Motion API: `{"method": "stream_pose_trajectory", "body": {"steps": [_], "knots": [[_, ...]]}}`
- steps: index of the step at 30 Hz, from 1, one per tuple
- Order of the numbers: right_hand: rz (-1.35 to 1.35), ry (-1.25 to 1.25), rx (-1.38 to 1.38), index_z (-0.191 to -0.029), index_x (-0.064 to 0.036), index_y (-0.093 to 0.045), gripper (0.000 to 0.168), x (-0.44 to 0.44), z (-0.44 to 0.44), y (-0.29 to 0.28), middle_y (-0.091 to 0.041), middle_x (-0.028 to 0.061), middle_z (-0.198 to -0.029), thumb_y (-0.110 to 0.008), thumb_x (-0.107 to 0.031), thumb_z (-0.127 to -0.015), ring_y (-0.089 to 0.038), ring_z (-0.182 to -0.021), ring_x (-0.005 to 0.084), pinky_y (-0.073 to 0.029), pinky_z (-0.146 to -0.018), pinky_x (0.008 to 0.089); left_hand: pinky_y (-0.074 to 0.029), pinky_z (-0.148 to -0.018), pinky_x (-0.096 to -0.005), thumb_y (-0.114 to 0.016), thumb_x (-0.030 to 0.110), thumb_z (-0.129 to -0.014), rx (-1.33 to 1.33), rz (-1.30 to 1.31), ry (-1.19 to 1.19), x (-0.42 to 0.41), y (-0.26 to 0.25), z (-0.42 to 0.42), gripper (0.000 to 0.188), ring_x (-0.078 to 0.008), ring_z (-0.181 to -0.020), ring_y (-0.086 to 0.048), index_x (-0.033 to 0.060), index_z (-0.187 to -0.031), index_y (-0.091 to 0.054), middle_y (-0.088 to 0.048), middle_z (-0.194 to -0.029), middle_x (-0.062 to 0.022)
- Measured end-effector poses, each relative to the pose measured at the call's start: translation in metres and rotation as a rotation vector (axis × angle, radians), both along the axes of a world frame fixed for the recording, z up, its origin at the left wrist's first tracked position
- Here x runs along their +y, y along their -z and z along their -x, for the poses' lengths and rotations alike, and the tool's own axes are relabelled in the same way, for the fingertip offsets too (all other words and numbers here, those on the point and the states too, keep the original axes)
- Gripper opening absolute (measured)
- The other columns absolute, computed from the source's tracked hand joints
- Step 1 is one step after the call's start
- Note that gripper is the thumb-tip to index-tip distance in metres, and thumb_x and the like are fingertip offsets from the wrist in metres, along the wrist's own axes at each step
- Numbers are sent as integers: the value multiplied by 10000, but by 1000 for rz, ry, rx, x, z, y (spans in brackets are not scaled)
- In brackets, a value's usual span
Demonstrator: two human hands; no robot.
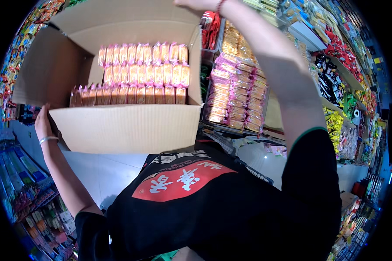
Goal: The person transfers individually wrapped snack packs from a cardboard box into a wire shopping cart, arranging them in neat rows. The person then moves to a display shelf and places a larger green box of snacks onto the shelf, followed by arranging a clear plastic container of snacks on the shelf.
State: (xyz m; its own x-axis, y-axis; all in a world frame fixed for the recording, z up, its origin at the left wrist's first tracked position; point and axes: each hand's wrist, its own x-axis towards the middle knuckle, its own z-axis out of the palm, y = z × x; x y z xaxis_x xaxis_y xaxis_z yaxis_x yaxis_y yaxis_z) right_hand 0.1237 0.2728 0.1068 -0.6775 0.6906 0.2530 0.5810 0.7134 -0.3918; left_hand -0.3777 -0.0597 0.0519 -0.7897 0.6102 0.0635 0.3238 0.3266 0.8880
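An open cardboard box [127, 129] is tilted towards me at the upper left. Inside stand three rows of small wrapped snack packs [147, 75] with pink and clear film; the box's left end shows bare cardboard. My left hand [45, 123], below a light bracelet, grips the box's lower left corner. At the top edge of the view my right hand [199, 4] lies on the box's far flap, its fingertips partly cut off. Just right of the box, a clear plastic bin [237, 126] holds similar pink-wrapped packs in three columns.
Behind that bin are red packets [210, 31] and yellowish wrapped snacks [233, 39] in bins. Shelves of black packets [328, 76] and yellow packets [334, 125] stand at the right. A dark shopping basket or cart edge [254, 171] is beside my waist. More racks line the left.
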Motion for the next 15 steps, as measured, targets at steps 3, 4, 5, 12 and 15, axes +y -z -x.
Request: {"method": "stream_pose_trajectory", "body": {"steps": [3,4,5,12,15], "knots": [[-113,-38,-69,-837,-76,-709,242,15,23,27,-684,179,-791,-636,-290,-752,-663,-737,350,-538,-708,446,-495,-720,-265,-640,249,-878,-71,78,-23,5,22,5,257,-137,-799,-629,10,-939,-715,-685,-903,-46],[-105,-32,-77,-830,-73,-707,241,20,28,33,-685,178,-794,-636,-289,-752,-663,-731,346,-540,-696,443,-490,-688,-267,-648,263,-869,-85,63,-34,6,29,5,263,-133,-763,-620,10,-906,-707,-673,-860,-35],[-97,-25,-84,-822,-70,-706,241,24,32,40,-687,177,-797,-635,-289,-751,-663,-725,341,-542,-684,440,-486,-688,-271,-638,252,-864,-116,56,-43,8,37,5,261,-135,-765,-614,4,-910,-706,-672,-862,-41],[-501,-223,-545,-780,-54,-680,205,92,57,110,-661,146,-715,-554,-213,-812,-644,-644,317,-527,-615,429,-474,-673,-260,-652,205,-857,-40,-26,21,43,112,-1,223,-114,-725,-590,-12,-861,-706,-664,-788,-26],[-70,421,121,-951,-79,-670,232,21,50,74,-688,133,-895,-513,-211,-842,-661,-804,296,-518,-648,400,-455,-655,-284,-695,308,-857,140,-39,-178,21,164,28,353,-118,-688,-551,-44,-858,-676,-638,-710,-32]]}}
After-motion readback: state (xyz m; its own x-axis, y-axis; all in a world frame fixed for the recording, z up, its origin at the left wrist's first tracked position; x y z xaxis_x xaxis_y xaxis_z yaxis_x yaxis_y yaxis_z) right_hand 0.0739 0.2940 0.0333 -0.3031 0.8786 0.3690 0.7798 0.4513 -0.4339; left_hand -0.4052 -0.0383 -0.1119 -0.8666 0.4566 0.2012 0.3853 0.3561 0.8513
